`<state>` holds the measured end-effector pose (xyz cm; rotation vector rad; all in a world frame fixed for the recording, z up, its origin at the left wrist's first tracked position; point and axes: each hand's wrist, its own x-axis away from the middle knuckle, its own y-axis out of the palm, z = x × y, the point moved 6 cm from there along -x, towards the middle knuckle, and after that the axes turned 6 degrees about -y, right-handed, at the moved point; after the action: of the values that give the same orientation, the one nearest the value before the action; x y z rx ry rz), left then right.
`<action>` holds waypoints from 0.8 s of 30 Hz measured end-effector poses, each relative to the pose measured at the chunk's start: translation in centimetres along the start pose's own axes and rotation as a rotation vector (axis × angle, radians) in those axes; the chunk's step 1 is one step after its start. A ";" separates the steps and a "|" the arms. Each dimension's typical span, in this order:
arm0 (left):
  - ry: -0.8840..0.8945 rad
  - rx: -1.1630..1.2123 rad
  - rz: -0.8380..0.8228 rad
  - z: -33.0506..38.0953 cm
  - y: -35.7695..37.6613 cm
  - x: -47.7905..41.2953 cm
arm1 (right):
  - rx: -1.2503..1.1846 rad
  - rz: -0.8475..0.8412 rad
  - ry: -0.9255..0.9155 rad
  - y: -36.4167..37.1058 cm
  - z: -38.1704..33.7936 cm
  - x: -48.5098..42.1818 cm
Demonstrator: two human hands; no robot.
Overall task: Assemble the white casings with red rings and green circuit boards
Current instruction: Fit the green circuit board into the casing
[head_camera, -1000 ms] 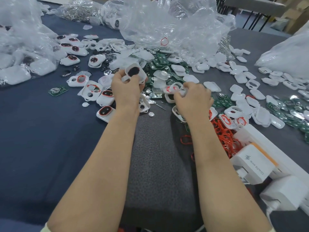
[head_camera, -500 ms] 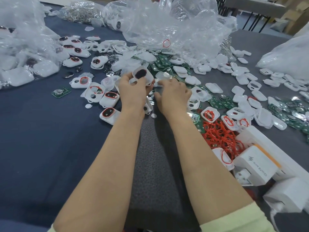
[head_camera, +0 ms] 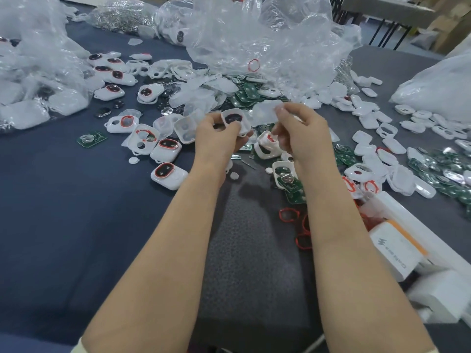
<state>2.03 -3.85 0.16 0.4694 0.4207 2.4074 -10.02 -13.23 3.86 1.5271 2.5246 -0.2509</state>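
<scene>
1. Gripping a glossy white plastic casing, red-rimmed at its dark oval window, my left hand holds it aloft beyond the pebbled grey mat.
2. My right hand pinches a frosted rounded plastic cover just beside it.

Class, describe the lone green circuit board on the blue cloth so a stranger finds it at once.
Start on the blue cloth, left of the left hand. Left of the ringed white casings lies one green circuit board, alone; all other boards lie heaped.
</scene>
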 end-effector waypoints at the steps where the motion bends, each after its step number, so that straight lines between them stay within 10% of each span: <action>1: 0.003 -0.021 -0.016 -0.1 0.2 0.1 | -0.093 -0.003 0.039 0.0 0.3 0.1; 24: -0.017 -0.104 -0.070 -0.6 0.8 0.2 | -0.014 0.001 -0.018 0.1 1.1 0.5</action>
<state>1.22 -4.44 0.02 0.4222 0.2972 2.3430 -10.07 -13.00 2.71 1.5145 2.5067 -0.2449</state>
